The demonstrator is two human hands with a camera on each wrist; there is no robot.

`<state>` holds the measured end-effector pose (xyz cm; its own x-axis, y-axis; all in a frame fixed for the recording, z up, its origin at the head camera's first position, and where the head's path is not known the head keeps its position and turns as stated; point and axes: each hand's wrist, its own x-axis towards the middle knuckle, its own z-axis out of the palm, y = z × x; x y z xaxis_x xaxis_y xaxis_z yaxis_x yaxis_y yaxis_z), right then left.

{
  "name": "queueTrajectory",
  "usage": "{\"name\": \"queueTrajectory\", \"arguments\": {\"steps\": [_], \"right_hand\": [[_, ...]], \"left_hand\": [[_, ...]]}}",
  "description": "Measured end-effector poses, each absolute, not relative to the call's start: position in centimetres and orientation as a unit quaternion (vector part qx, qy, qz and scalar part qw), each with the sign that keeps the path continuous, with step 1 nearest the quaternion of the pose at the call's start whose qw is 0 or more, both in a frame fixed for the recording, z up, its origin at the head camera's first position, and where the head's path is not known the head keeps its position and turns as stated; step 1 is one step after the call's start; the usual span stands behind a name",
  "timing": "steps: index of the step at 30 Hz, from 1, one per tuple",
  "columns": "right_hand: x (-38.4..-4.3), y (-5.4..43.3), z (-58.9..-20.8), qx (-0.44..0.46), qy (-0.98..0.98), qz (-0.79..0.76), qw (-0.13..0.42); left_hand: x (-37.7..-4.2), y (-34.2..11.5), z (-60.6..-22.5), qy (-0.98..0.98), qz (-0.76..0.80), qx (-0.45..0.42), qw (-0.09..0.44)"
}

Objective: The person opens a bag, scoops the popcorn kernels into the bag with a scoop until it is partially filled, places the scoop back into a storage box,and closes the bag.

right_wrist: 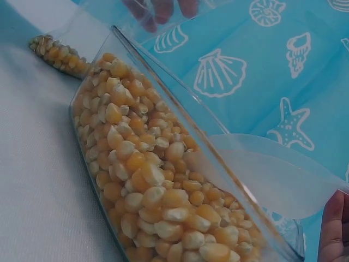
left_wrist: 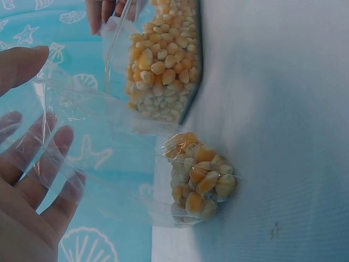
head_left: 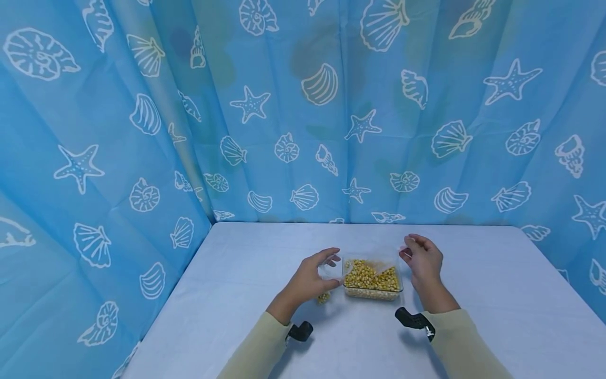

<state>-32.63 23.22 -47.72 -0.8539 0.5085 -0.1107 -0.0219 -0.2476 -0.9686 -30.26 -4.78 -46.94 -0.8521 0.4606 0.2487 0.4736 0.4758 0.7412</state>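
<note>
Keeping the clear plastic bag (left_wrist: pixel 120 144) wide at its mouth matters most here: the left grip (head_left: pixel 311 275) curves thumb and fingers around it, just left of the glass box (head_left: pixel 374 289), and squeezing would narrow the way in. Some kernels (left_wrist: pixel 199 180) sit in the bag's bottom, low by the counter (head_left: pixel 473 279); whether it rests there I cannot tell. The right grip (head_left: pixel 425 264) pinches the end of the translucent scoop (right_wrist: pixel 256 177), whose blade reaches over the rim into the box's far right. Loading it only partly and lifting it level should limit spills. Holding the bag close beside the box would shorten the path between them.
</note>
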Motion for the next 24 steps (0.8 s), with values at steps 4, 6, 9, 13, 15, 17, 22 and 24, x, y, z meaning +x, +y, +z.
{"name": "queueTrajectory", "arguments": {"steps": [4, 6, 9, 13, 15, 17, 22, 24], "right_hand": [[-33.0, 23.5, -48.4, -0.199, -0.593, 0.763, 0.165], [-33.4, 23.7, -49.2, -0.192, -0.598, 0.763, 0.155], [-34.5, 24.4, -51.1, -0.168, -0.594, 0.775, 0.137], [-34.4, 24.3, -51.5, -0.147, -0.612, 0.769, 0.113], [-33.8, 23.8, -50.6, -0.152, -0.626, 0.758, 0.101], [-33.0, 23.5, -49.7, -0.155, -0.635, 0.752, 0.088], [-31.8, 23.3, -48.1, -0.142, -0.649, 0.746, 0.052], [-31.2, 23.2, -47.6, -0.129, -0.657, 0.742, 0.035]], "left_hand": [[-30.3, -4.7, -47.0, -0.858, -0.434, -0.274, 0.009], [-30.3, -4.7, -47.0, -0.858, -0.435, -0.274, 0.008], [-30.3, -4.7, -47.0, -0.857, -0.436, -0.274, 0.005], [-30.2, -4.7, -47.0, -0.857, -0.437, -0.273, 0.003], [-30.3, -4.7, -47.0, -0.857, -0.436, -0.274, 0.004], [-30.3, -4.7, -47.0, -0.857, -0.436, -0.274, 0.003], [-30.4, -4.8, -47.1, -0.858, -0.433, -0.275, 0.005], [-30.4, -4.7, -47.1, -0.858, -0.433, -0.277, 0.006]]}}
